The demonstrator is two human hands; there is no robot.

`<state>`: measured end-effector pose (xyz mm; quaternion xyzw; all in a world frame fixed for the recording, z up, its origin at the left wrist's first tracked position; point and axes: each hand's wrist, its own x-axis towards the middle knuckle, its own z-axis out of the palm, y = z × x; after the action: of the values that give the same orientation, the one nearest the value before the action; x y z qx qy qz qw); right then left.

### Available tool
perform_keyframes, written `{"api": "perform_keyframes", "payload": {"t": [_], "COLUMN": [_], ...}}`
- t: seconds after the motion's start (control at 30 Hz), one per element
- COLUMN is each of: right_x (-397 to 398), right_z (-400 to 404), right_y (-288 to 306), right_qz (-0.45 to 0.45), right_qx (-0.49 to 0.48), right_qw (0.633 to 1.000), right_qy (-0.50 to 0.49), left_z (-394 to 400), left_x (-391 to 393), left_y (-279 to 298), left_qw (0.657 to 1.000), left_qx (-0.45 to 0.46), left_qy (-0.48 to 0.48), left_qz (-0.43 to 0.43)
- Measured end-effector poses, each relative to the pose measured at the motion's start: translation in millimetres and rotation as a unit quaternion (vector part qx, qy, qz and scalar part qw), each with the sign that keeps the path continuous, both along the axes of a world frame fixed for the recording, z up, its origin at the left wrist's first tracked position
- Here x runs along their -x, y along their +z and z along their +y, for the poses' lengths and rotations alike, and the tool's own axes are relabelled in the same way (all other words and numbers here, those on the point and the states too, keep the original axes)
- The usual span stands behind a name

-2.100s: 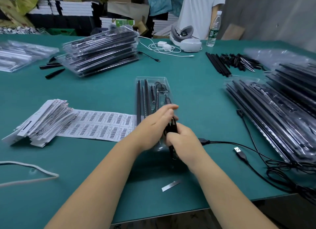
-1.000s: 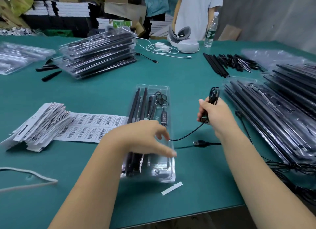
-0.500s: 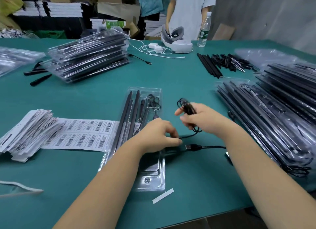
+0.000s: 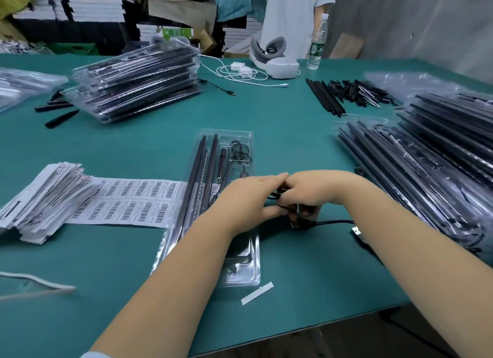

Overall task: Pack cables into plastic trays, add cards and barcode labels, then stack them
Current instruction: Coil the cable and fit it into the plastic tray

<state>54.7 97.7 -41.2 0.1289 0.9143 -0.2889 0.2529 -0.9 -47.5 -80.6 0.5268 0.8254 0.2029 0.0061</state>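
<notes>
Head view: your left hand (image 4: 248,197) and right hand (image 4: 312,190) meet fingertip to fingertip just right of the clear plastic tray (image 4: 226,210), both pinching the coiled black cable (image 4: 298,210) between them. The cable's USB plug (image 4: 300,224) hangs just below your right fingers, its lead trailing right across the green table (image 4: 293,144).

Head-worn view, down over table (image 4: 293,144)
</notes>
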Motion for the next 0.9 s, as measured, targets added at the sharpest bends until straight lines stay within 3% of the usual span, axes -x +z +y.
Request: {"api": "perform_keyframes", "payload": {"t": [0.1,0.37,0.43,0.47,0.53,0.63,0.67,0.73,0.8,0.9], "right_x": [-1,-1,-4,-6,-8,-4,-1,5,10,20], "right_z": [4,8,13,17,23,18,11,-5,-21,-38], "right_y": [-2,-6,-10,-13,-19,-29,-33,-38,-41,-40], "right_qz": [-0.007,0.007,0.038,0.053,0.103,0.191,0.222,0.295,0.353,0.379], "right_qx": [0.016,0.037,0.094,0.167,0.303,0.334,0.356,0.438,0.495,0.524], "right_qw": [1.0,0.998,0.992,0.98,0.931,0.867,0.833,0.727,0.648,0.603], "right_qy": [-0.021,-0.049,-0.074,-0.1,-0.178,-0.317,-0.361,-0.439,-0.459,-0.468], "left_z": [2,-1,-1,-1,0,0,0,1,2,2], "left_x": [-2,1,3,4,7,10,10,10,8,10], "left_y": [0,-4,-5,-5,-4,-2,-1,-2,-2,-5], "left_qw": [0.998,0.995,0.991,0.988,0.978,0.963,0.96,0.957,0.956,0.949], "left_qx": [0.034,-0.027,-0.036,-0.043,-0.058,-0.091,-0.102,-0.116,-0.126,-0.143], "left_qy": [0.001,0.006,0.016,0.024,0.047,0.064,0.069,0.083,0.088,0.089], "left_qz": [0.049,-0.096,-0.128,-0.149,-0.192,-0.244,-0.253,-0.251,-0.25,-0.266]}}
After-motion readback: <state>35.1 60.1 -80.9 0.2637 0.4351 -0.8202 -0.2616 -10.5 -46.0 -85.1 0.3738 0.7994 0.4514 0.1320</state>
